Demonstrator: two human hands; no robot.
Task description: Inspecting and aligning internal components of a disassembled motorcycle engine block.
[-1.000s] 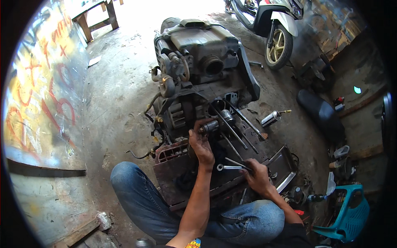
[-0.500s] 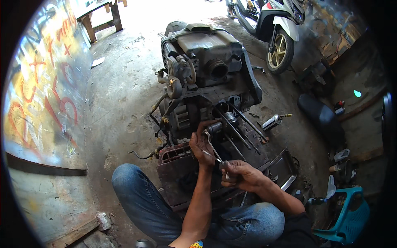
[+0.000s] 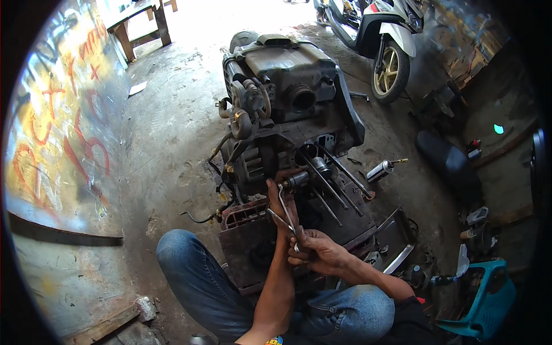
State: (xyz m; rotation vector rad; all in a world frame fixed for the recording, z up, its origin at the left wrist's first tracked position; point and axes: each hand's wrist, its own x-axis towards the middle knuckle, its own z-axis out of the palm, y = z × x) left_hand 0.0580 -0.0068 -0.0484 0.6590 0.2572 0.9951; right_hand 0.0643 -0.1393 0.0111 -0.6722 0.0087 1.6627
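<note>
My right hand is closed round the lower end of a thin metal wrench. The wrench's upper end meets the near end of a small metal cylinder on the engine. A second thin metal tool crosses the wrench near its lower end; its kind is unclear. My left hand lies behind the wrench, thumb raised and a finger stretched along the cylinder; its other fingers are partly hidden. To the right, a piston shows between long studs that stick out of the engine toward me.
The engine sits over a dark red crate-like stand. Right of it are a spray can, a metal tray, a black seat and a teal plastic chair. A white scooter stands far right; a painted wall rises left.
My right hand has moved down and slightly left, swinging the lower end of the wrench with it. My left hand has barely moved.
</note>
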